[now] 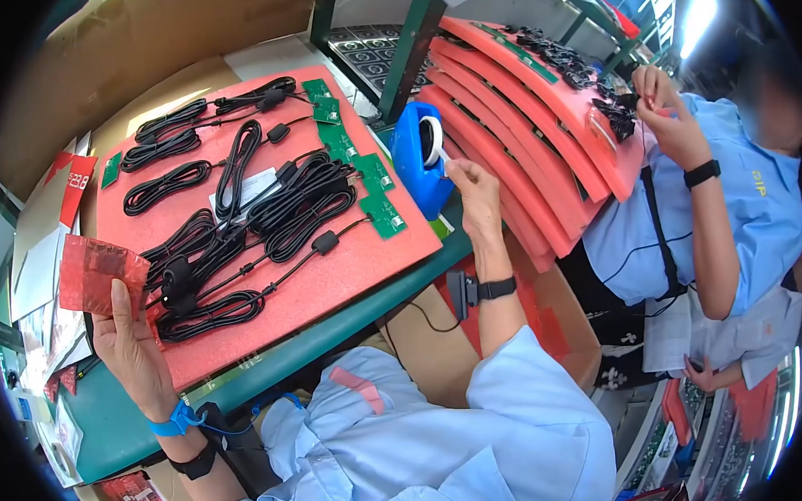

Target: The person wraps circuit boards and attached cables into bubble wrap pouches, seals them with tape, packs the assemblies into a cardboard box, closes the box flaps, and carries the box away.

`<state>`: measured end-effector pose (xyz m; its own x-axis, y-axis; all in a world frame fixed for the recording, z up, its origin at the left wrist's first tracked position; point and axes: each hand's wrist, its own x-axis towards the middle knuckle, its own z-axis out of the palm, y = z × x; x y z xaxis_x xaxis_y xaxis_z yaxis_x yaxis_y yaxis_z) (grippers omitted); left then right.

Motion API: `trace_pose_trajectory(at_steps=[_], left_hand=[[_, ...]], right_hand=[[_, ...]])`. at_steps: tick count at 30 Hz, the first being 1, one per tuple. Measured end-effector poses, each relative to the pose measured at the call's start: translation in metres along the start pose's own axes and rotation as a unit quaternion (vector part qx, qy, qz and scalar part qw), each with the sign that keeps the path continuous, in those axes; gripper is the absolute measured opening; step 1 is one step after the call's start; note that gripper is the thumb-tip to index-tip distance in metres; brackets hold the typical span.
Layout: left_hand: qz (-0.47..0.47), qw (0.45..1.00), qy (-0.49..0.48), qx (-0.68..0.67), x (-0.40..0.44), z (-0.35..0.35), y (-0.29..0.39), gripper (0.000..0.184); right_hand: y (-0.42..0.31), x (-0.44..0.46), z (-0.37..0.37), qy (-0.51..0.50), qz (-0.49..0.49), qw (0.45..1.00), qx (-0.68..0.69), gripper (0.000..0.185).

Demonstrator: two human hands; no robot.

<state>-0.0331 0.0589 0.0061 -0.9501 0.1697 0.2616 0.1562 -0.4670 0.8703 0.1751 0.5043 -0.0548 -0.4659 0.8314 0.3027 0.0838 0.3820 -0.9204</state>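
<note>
The left hand [126, 342] grips a red pouch [103, 272] between thumb and fingers, holding it up over the left near corner of a pink foam sheet [339, 276]. The right hand [477, 192] is at a blue dispenser [407, 150] just beyond the sheet's right edge, its thumb and fingertips pinched on the end of the white tape [438, 140].

On the sheet lie bundled black cables [313, 210], several heaped across the middle and others set apart on the far left. Green boards [384, 214] run down the right side, and one small green board [111, 169] sits at the far left. The sheet rests on a green table [111, 433], with papers [39, 274] along its left side.

To the right of the dispenser stands a stack of pink sheets [540, 143] bearing more cables and boards; beside it, a co-worker [734, 197] in light blue has both hands raised over the top sheet.
</note>
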Motion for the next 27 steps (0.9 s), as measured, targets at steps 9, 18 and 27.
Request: trace_pose_trajectory(at_steps=[9,18,27], left_hand=[[-0.003,1.0,0.006,-0.001,0.006,0.003,0.0,0.031],[0.031,0.982,0.007,0.188,-0.004,0.027,0.02,0.03],[0.076,0.971,-0.038,0.223,-0.009,0.034,0.019,0.029]], right_hand=[[-0.016,-0.041,-0.001,0.049,-0.044,0.998,-0.017,0.018],[-0.076,-0.065,0.005,0.016,-0.107,0.992,-0.062,0.007],[-0.231,-0.112,0.169,-0.333,-0.298,0.892,0.073,0.062]])
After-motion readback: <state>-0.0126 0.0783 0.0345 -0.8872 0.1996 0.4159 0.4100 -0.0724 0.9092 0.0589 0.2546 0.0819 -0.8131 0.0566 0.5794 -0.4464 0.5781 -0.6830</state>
